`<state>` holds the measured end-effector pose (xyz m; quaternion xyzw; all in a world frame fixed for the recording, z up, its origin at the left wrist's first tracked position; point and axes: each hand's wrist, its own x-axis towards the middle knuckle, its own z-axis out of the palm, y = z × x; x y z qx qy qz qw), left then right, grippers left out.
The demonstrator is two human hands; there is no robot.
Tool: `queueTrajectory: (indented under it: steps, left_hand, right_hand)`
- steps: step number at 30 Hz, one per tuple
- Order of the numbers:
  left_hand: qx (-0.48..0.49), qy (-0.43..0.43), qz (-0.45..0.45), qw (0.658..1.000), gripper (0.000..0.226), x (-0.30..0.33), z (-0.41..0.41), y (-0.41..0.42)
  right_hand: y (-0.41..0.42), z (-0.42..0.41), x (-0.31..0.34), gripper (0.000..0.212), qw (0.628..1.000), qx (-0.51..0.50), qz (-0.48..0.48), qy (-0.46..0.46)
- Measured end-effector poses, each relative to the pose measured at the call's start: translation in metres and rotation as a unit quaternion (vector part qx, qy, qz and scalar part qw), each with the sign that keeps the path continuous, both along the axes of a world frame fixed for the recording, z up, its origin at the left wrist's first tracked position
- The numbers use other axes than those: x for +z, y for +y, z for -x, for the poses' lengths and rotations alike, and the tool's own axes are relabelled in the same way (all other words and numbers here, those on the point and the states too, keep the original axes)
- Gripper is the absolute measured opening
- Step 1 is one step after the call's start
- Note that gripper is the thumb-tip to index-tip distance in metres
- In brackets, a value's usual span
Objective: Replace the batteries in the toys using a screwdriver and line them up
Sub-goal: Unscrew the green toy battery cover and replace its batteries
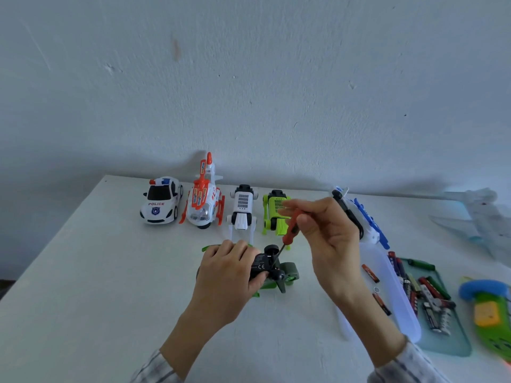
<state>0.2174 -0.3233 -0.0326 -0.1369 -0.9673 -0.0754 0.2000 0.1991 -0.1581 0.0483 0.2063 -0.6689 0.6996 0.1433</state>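
Gripping the upturned green toy [272,272] on the white table [110,272] in the left hand [229,269], the person pinches a red-handled screwdriver [289,233] in the right hand [329,233], tip on its black underside.

A white table [83,272] stands against a scuffed pale wall [249,78].
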Motion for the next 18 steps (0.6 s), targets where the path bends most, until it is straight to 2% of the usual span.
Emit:
queueTrajectory:
  steps: [4,7,11,14,16,18]
  left_hand:
    - [0.003,-0.004,-0.004,1.0,0.038,-0.001,0.001,0.0]
    - [0.002,-0.005,-0.002,1.0,0.038,-0.002,-0.001,0.0]
    - [-0.004,-0.007,-0.001,1.0,0.039,-0.001,-0.001,-0.001]
    - [-0.009,-0.01,-0.004,1.0,0.038,0.0,-0.002,-0.001]
    - [-0.01,-0.012,-0.005,1.0,0.038,0.001,-0.001,-0.001]
    - [-0.008,-0.013,-0.003,1.0,0.038,0.0,0.0,-0.001]
  right_hand:
    - [0.005,0.007,-0.003,0.023,1.0,-0.024,0.013,-0.004]
    - [0.008,0.012,-0.006,0.015,1.0,-0.017,0.025,-0.002]
    - [0.015,0.023,-0.008,0.028,0.999,-0.004,0.03,-0.033]
    - [0.02,0.03,-0.011,0.007,0.995,0.021,0.072,-0.066]
    - [0.022,0.031,-0.01,0.022,0.99,0.035,0.098,-0.094]
    - [0.021,0.031,-0.005,0.018,0.99,0.05,0.105,-0.085]
